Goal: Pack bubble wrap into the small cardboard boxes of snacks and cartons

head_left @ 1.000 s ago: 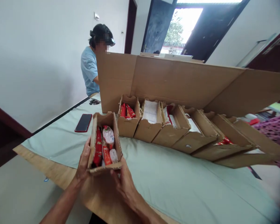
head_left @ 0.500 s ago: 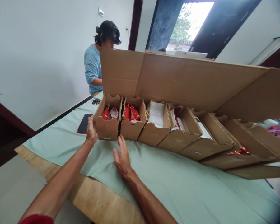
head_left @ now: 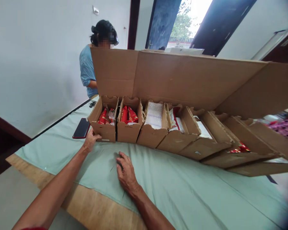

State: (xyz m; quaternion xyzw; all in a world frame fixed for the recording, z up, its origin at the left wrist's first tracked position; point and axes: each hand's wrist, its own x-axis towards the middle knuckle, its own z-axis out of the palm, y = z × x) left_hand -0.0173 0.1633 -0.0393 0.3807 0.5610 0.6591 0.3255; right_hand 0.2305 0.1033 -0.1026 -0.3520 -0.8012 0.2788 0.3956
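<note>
My left hand (head_left: 91, 139) is at the lower front left corner of the leftmost cardboard box (head_left: 105, 131); its thumb lies across the front face and its other fingers go round the left side, partly hidden. Red packets (head_left: 102, 117) and a clear-wrapped item (head_left: 111, 114) are inside that box. My right hand (head_left: 126, 171) is over the green cloth in front of the boxes, fingers loosely bent and apart, holding nothing. The second cardboard box (head_left: 127, 132) contains more red packets (head_left: 132, 115). Beside it, a third box (head_left: 150, 136) holds a white bubble-wrapped item (head_left: 155, 115).
Several more narrow boxes (head_left: 177, 142) lean in a row to the right. A tall cardboard panel (head_left: 177, 80) rises behind them. A dark phone (head_left: 81, 128) lies left on the green cloth (head_left: 163, 182). Across the table is a person in a blue shirt (head_left: 86, 68).
My right hand has drawn back from the boxes toward me, its fingers bending more. My left hand has moved lower on the box corner, thumb now across the front. The view has shifted slightly.
</note>
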